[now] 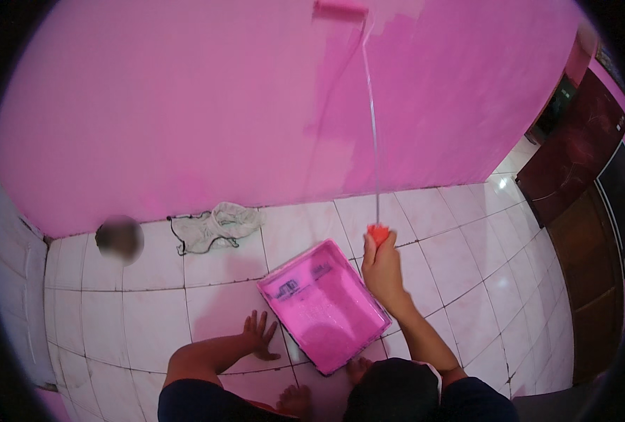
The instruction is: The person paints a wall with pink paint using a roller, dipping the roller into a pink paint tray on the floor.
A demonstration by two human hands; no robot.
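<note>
Roller [341,11] up at the pink wall [186,105], its thin rod [373,119] running down to the red handle [377,233], and your right hand [385,271] has its fingers clamped round it! Your left hand [262,337] is low, fingers fanned apart, just beside the pink paint tray [341,302], which sits at an angle on the white tiles [446,264] between your hands; a pale cloth [231,221] lies near the wall

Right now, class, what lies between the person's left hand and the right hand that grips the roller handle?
In the head view, the pink paint tray lies between the left hand and the right hand, on the tiled floor.
</note>
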